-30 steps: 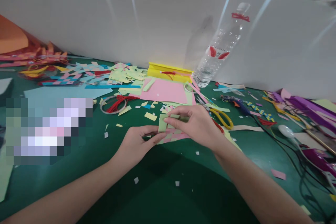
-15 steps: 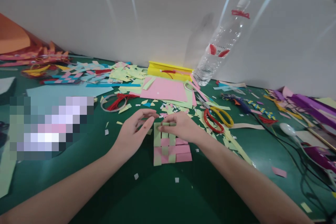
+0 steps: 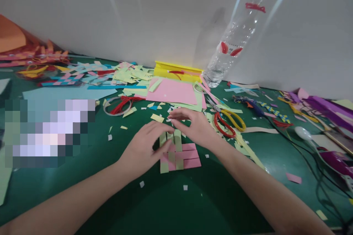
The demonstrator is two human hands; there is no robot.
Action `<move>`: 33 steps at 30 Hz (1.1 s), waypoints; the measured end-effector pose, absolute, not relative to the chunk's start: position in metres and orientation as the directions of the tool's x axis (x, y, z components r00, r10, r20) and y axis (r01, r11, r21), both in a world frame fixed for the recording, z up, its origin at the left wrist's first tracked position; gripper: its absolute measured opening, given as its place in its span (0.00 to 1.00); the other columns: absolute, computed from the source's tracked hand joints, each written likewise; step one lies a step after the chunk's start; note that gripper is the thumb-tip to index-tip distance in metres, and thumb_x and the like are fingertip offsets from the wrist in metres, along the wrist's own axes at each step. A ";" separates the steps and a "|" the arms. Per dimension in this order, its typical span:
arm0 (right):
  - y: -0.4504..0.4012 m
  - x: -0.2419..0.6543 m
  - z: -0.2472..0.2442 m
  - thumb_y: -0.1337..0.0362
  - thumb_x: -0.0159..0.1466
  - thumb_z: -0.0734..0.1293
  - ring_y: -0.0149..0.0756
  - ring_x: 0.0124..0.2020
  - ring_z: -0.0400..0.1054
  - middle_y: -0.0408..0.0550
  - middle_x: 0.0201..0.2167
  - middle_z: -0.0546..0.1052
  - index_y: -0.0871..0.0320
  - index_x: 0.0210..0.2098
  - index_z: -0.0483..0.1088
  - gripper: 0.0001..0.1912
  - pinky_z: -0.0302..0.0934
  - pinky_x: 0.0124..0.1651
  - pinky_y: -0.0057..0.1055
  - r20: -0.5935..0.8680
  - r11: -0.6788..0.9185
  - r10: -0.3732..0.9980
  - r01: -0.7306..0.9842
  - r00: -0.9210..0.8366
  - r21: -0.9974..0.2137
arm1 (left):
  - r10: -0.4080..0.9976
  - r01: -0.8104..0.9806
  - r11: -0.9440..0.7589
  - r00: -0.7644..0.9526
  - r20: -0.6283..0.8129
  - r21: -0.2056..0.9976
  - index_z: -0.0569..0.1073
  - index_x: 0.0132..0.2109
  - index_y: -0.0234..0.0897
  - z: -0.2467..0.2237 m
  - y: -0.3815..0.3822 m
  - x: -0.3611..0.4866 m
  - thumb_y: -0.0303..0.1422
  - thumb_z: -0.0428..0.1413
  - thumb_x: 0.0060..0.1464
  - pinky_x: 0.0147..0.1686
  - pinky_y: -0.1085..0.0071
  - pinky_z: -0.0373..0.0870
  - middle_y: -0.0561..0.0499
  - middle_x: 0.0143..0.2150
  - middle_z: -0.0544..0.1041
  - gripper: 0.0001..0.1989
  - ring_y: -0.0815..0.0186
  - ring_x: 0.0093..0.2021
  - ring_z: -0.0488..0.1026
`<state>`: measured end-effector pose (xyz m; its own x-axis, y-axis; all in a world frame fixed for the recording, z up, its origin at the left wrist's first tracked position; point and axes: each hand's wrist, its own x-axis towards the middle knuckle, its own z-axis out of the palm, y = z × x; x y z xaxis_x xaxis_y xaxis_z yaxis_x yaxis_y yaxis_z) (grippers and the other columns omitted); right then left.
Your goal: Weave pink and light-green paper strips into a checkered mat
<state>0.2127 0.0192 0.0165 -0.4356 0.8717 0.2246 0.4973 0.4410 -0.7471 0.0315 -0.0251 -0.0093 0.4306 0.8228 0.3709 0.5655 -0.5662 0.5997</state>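
A woven paper mat (image 3: 190, 156) of pink and pale green strips lies flat on the green table. My left hand (image 3: 145, 147) reaches over its left side, thumb and forefinger closed around the upper end of a pale green strip (image 3: 171, 159). Its fingers hide part of the weave. Just above the mat's far edge, my right hand (image 3: 195, 126) is raised off the strips. Its thumb and fingertips come together at a small white scrap (image 3: 169, 120), which they seem to pinch.
Beyond my hands lie pink paper sheets (image 3: 172, 91), red- and yellow-handled scissors (image 3: 224, 126) and red cord (image 3: 121, 106) with a clear ring. A water bottle (image 3: 231, 47) leans against the wall. Paper scraps litter the table; a glue gun (image 3: 335, 163) is at right.
My right hand has let go of the strips and moved up and slightly right. My left hand has come in from the left, over the mat's upper left part.
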 end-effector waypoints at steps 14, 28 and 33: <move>-0.001 0.251 -0.009 0.66 0.64 0.60 0.34 0.34 0.74 0.48 0.31 0.79 0.58 0.38 0.72 0.10 0.67 0.38 0.30 0.491 0.651 0.750 0.629 -0.444 -0.425 | 0.614 0.509 -0.745 0.776 0.145 0.432 0.66 0.57 0.42 -0.018 -0.027 0.037 0.40 0.51 0.60 0.62 0.51 0.52 0.45 0.60 0.68 0.19 0.56 0.62 0.61; 0.010 0.264 -0.016 0.64 0.62 0.67 0.38 0.43 0.72 0.49 0.39 0.80 0.60 0.37 0.76 0.08 0.66 0.47 0.38 0.504 0.895 0.444 0.399 -0.741 -0.202 | 0.700 0.673 -0.710 0.706 0.108 0.206 0.51 0.67 0.31 -0.020 -0.017 0.024 0.57 0.40 0.57 0.64 0.54 0.45 0.41 0.69 0.51 0.41 0.52 0.67 0.48; 0.011 0.263 -0.017 0.62 0.63 0.66 0.38 0.41 0.70 0.47 0.36 0.80 0.58 0.36 0.76 0.08 0.64 0.49 0.40 0.485 0.896 0.437 0.410 -0.757 -0.168 | 0.671 0.667 -0.740 0.722 0.166 0.089 0.45 0.68 0.31 -0.032 -0.018 0.021 0.57 0.38 0.58 0.65 0.57 0.40 0.41 0.69 0.49 0.42 0.53 0.68 0.46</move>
<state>0.2630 0.0107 -0.0166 -0.7571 0.4375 0.4852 0.4101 0.8964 -0.1682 0.0214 -0.0178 -0.0320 0.7222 0.6714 0.1661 0.6671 -0.7396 0.0889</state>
